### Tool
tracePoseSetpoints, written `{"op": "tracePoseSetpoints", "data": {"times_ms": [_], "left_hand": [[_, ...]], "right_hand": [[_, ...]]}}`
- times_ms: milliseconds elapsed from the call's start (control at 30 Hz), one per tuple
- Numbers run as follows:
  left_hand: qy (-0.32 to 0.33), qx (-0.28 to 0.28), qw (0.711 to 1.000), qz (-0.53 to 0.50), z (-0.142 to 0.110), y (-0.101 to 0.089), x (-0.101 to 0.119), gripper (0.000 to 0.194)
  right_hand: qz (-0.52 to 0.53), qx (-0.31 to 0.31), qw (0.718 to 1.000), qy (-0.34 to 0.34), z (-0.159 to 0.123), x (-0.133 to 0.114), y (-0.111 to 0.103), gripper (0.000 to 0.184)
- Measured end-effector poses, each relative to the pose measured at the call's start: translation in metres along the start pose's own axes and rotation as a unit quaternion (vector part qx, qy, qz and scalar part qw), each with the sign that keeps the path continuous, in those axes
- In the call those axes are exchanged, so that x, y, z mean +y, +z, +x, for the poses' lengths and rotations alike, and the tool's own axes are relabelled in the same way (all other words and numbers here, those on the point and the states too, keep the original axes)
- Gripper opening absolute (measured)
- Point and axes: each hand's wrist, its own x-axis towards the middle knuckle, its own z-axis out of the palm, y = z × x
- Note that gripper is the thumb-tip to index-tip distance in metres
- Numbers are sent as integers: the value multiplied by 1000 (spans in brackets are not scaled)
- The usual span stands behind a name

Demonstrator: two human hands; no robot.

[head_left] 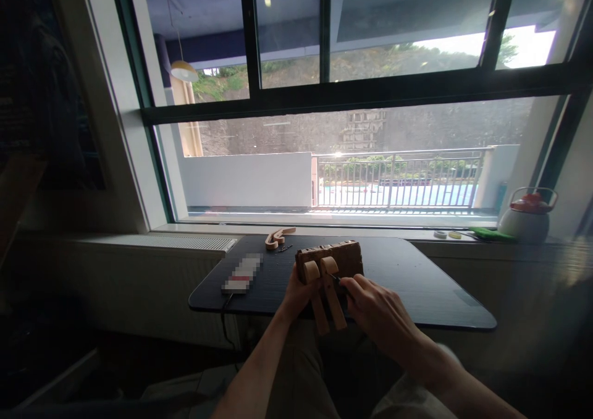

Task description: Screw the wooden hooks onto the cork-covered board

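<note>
My left hand (299, 295) is wrapped round the lower left side of a brown block (348, 257) with a rough, corrugated-looking edge, held tilted over the table's near edge. Against its front are two pale wooden pieces with rounded tops, a left wooden piece (312, 272) and a right wooden piece (330, 266), whose straight legs hang below the block. A thin dark tool (336, 278) is pinched in my right hand (370, 298), its tip at the right wooden piece. The tool's kind cannot be made out, as my fingers cover its handle.
On the dark table (407, 283) lie a curved wooden piece (277, 240), small dark bits (284, 249) like screws, and a blurred-out white strip (243, 274) with a cable. A white kettle (525, 220) and a green item (492, 234) stand on the windowsill.
</note>
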Motion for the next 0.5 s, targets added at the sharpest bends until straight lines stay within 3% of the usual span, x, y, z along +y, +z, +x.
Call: {"op": "tracePoseSetpoints", "data": {"times_ms": [233, 500], "left_hand": [[-3, 3, 1000, 3, 0, 2, 3, 61], [9, -11, 1000, 7, 0, 1, 0, 63]], "right_hand": [[-64, 16, 998, -26, -1, 3, 8, 19], [6, 16, 998, 68, 3, 0, 8, 16]]}}
